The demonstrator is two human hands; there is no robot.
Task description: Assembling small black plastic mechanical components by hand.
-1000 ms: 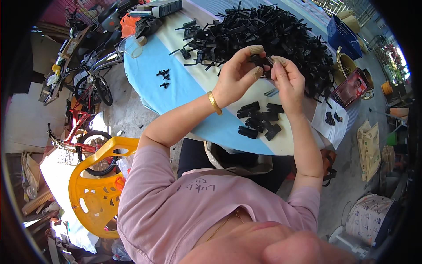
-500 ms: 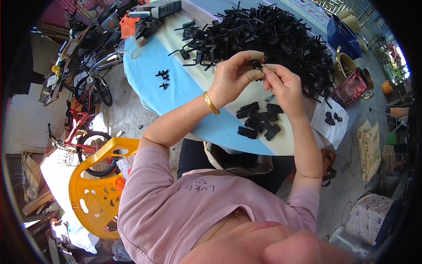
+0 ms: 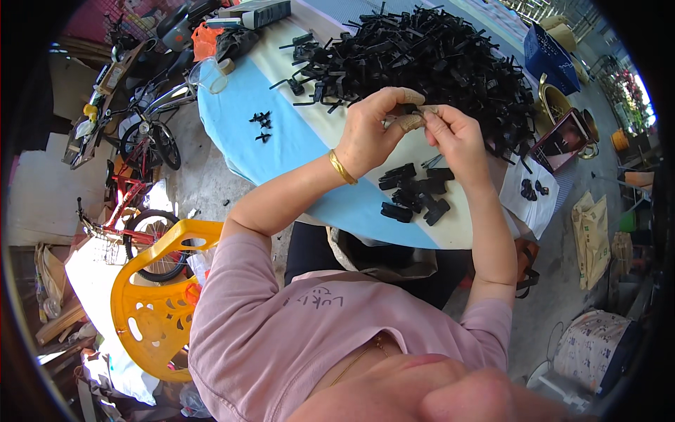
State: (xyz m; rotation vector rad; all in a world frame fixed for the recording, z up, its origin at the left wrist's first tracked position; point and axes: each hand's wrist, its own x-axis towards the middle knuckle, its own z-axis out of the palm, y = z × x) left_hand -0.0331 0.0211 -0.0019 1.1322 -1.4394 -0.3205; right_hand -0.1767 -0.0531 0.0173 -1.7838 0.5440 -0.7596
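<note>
Over the table's near half, my left hand (image 3: 374, 130) is closed, its thumb and forefinger pinching a small black plastic piece (image 3: 410, 110). Tan coverings wrap those fingertips. My right hand (image 3: 455, 137) meets it from the other side, thumb and forefinger pressed together at the piece's edge; what lies between them is too small to make out. Just below the hands sits a small group of black plastic parts (image 3: 415, 193), with a thin metallic object (image 3: 430, 161) beside it. A large heap of black parts with thin strips (image 3: 436, 60) spreads beyond my hands.
Tiny black pieces (image 3: 261, 126) lie on the striped tablecloth (image 3: 281, 158) at left. A white sheet (image 3: 538, 204) with dark bits and a propped phone (image 3: 562, 142) are at right, near a blue basket (image 3: 548, 60). A yellow plastic chair (image 3: 133, 302) stands at lower left.
Both hands stay in nearly the same place. The left hand has turned slightly and its fingers have shifted around the piece, which shows less now. The phone's screen picture differs.
</note>
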